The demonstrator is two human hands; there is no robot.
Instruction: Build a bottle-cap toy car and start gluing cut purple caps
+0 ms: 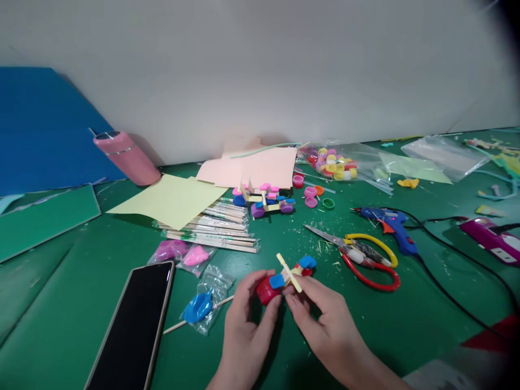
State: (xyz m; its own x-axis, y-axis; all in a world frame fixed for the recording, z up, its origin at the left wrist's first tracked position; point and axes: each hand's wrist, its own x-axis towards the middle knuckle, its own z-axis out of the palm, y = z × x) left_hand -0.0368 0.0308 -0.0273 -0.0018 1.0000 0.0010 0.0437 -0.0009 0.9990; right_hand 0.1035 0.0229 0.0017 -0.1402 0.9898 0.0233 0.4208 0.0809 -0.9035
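Note:
Between my two hands is a small craft model (277, 280) of wooden sticks, red bottle caps and blue clay lumps. My left hand (247, 319) grips the red cap at its near left end, thumb and fingers on either side. With thumb and fingertips, my right hand (320, 309) pinches the middle near a pale crosswise stick (289, 273). The underside of the model is hidden by my fingers. Beyond it stand similar finished-looking models (266, 203) with purple and blue caps and pink and blue clay.
Scissors (357, 254) and a blue glue gun (390, 222) with its cord lie to the right. A phone (132, 325), bagged blue clay (197, 307) and wrapped chopsticks (215, 230) are on the left. Behind are a pink tumbler (130, 157), paper sheets (252, 168) and bagged caps (333, 164).

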